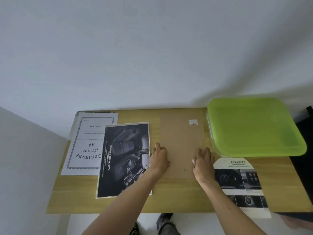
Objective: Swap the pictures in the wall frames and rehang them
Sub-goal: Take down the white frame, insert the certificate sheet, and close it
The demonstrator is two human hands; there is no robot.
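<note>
Head view looks down on a yellowish wooden counter (177, 195) set against a pale wall. At its middle lies a flat brown cardboard backing board (181, 141), long side running away from the viewer, with a small white barcode sticker (193, 122) near its far right corner. Both hands rest on this board. Left hand (160, 156) lies palm down on the board's near left edge, fingers fairly straight and pressing flat, grasping nothing. Right hand (202, 160) lies palm down on the board's near right edge, fingers spread and relaxed, also grasping nothing.

Just left of the board lies a dark black-and-white car interior print (123, 160) with the words "ROBUST SIMPLICITY", its right edge passing under the left forearm. Further left of the board, partly under that print, is a white "Document Frame A4" insert sheet (86, 145) with an ornate border. Right of the board, at the far side, stands a clear plastic box with a lime-green lid (254, 128). Near right of the board lies a white car brochure page (240, 182) headed "ADVANCED", overhanging the counter's near edge.
</note>
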